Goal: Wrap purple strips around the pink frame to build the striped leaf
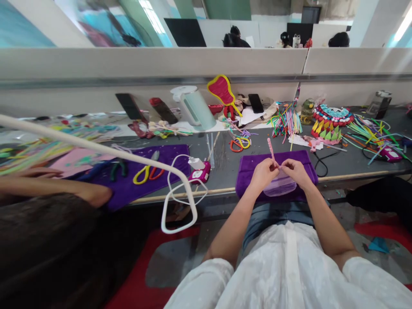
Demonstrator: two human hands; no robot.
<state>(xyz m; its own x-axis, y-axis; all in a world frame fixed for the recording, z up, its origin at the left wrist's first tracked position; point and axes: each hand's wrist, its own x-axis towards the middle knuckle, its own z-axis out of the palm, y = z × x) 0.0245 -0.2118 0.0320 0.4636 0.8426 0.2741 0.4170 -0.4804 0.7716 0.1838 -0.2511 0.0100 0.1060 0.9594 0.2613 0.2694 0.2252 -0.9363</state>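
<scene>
Over a folded purple towel [246, 165], both of my hands meet at the neck of a pale lilac, see-through paddle-shaped piece [280, 185]. From that neck a pink twisted stem [270, 147] points up and away from me. My left hand [266, 173] pinches the base of the stem between thumb and fingers. Close beside it, my right hand [295, 172] is pinched at the same joint, partly hiding the contact. The wide part of the piece hangs toward my lap.
Left of the towel lie scissors [240, 144] and a magenta power strip [200, 172] with a white charger. Behind stand a pale green kettle [195, 107] and a red-and-yellow paddle [222, 91]. Bundled coloured stems [286, 121] lie further right. A white lamp arm [128, 156] crosses a co-worker's side.
</scene>
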